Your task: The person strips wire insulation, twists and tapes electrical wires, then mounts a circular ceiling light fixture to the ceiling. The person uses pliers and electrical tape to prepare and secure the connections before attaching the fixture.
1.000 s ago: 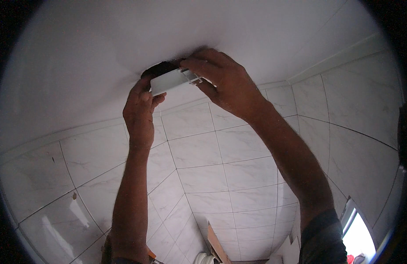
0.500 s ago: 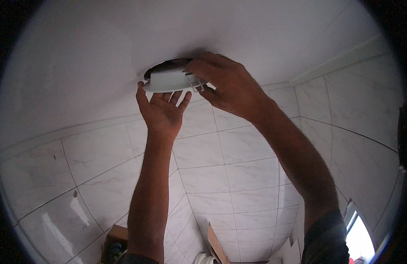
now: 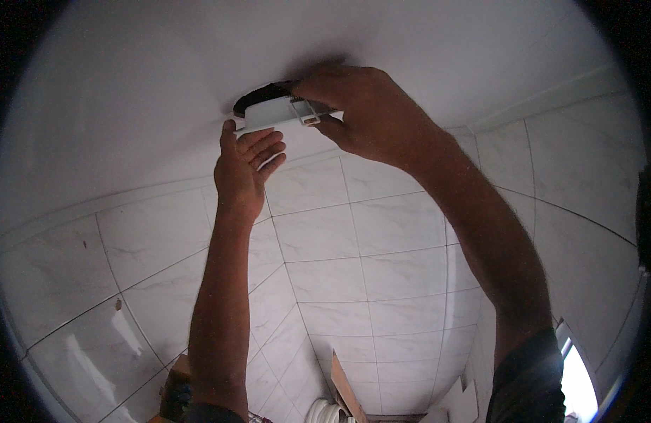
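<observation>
Overhead, a round white recessed ceiling light [image 3: 269, 113] tilts just below a dark round hole [image 3: 261, 97] in the white ceiling. A wire spring clip [image 3: 304, 111] sticks out at the light's right side. My left hand [image 3: 244, 163] supports the rim from below on the left, thumb at the edge and fingers beneath. My right hand [image 3: 371, 113] grips the light's right side by the clip, its thumb below and its fingers up against the hole's edge, where the fingertips are hidden.
Pale marbled tiles cover the walls [image 3: 403, 233] below the ceiling. Low in view are a cardboard box [image 3: 172, 391], a brown board [image 3: 345, 384] leaning up, and a white coil [image 3: 324, 412]. A bright window [image 3: 578, 384] stands at lower right.
The light has tilted more and risen slightly toward the hole. My left hand has shifted left and turned along its rim; my right hand has moved a little higher.
</observation>
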Tool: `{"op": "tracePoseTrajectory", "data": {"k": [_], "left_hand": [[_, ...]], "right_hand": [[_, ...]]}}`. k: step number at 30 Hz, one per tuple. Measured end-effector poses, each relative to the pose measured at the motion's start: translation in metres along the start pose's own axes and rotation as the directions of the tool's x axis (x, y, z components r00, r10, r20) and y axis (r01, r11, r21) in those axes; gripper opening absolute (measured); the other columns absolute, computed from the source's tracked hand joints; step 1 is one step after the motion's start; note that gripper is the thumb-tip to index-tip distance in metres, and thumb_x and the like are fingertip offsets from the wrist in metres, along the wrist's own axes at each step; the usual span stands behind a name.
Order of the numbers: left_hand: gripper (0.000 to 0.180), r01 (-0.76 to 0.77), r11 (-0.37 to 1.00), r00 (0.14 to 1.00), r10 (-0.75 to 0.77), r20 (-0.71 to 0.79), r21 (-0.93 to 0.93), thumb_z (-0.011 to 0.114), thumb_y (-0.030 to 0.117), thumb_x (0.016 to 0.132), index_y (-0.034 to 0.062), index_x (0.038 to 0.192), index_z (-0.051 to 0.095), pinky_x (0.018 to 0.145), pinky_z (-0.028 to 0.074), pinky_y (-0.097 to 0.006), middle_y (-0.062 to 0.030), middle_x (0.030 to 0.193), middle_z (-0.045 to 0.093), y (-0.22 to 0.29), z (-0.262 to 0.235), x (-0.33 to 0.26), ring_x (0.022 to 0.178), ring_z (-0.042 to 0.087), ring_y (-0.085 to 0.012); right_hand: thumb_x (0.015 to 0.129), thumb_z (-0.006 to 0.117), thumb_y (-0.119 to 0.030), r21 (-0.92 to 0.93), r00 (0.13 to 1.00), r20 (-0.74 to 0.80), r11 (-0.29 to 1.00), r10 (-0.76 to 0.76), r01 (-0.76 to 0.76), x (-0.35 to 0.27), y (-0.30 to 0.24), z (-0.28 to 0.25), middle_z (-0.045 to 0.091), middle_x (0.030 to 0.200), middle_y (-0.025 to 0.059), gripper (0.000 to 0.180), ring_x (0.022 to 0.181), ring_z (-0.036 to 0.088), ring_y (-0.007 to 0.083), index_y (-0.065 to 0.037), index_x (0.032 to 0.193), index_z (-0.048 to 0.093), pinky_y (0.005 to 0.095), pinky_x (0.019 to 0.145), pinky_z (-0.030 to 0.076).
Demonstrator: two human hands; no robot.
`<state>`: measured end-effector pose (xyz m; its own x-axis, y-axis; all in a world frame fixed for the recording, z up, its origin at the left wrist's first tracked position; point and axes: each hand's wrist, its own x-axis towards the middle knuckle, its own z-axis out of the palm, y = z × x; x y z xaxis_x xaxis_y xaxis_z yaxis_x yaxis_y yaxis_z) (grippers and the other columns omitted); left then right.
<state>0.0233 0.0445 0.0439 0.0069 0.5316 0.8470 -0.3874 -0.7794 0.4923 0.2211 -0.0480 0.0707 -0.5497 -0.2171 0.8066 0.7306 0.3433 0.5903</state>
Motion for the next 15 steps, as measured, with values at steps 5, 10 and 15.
{"op": "tracePoseTrajectory", "data": {"k": [5,10,15], "left_hand": [[0.051,-0.261,0.835,0.936,0.341,-0.083,0.485,0.050,0.045,0.101,-0.0023,0.116,0.062,0.082,0.060,-0.038,-0.0184,0.108,0.068,0.004,-0.020,0.002,0.105,0.066,-0.0262],[0.035,-0.602,0.476,0.685,0.720,0.109,0.641,0.072,0.022,0.093,0.0042,0.121,0.060,0.079,0.061,-0.034,-0.0152,0.125,0.061,-0.002,-0.013,-0.021,0.115,0.062,-0.0243],[0.037,-0.724,0.406,0.607,0.758,0.236,0.557,0.071,0.021,0.093,0.0093,0.127,0.061,0.092,0.057,-0.038,-0.0121,0.131,0.058,0.005,0.005,-0.024,0.121,0.059,-0.0235]], "right_hand": [[0.081,0.077,-0.008,-0.040,0.997,0.069,0.998,0.044,-0.041,0.003,-0.009,-0.006,0.072,0.104,0.0123,0.038,0.091,0.071,0.0268,-0.006,0.118,0.066,0.0382,0.082,0.058],[0.083,0.076,-0.008,-0.017,0.998,-0.002,0.998,0.058,-0.058,-0.005,-0.006,0.003,0.072,0.106,0.0130,0.040,0.092,0.070,0.0274,-0.003,0.120,0.065,0.0389,0.083,0.058],[0.083,0.076,-0.008,-0.002,0.997,-0.070,1.000,0.020,-0.020,-0.009,0.001,0.020,0.071,0.109,0.0134,0.043,0.095,0.070,0.0285,-0.005,0.124,0.063,0.0382,0.083,0.060]]}}
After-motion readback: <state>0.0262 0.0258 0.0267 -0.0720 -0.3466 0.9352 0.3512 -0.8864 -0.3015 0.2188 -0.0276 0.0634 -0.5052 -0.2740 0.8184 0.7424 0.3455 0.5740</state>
